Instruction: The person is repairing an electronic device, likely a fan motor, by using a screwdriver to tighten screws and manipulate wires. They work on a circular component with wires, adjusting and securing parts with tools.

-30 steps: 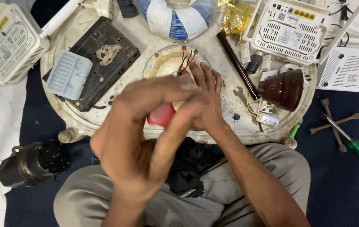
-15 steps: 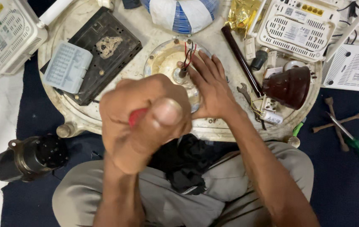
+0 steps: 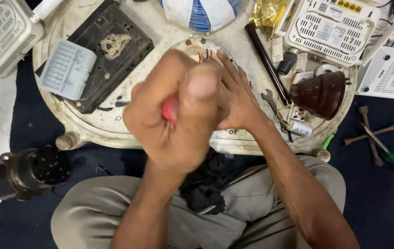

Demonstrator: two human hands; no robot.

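Left hand (image 3: 178, 115) fists red handle (image 3: 170, 109), thumb up.

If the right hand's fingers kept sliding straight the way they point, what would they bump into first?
The right hand points up-left across the round pale motor part with red wires. Its fingers already seem to rest on that part, so it likely comes first; past it sits the blue-and-white striped bundle. Depth is unclear.

A crinkled gold foil packet (image 3: 267, 14) lies far, right of centre. Just right, a white router (image 3: 330, 25) bears pale rectangular labels (image 3: 324, 32) and a yellow strip (image 3: 351, 5).
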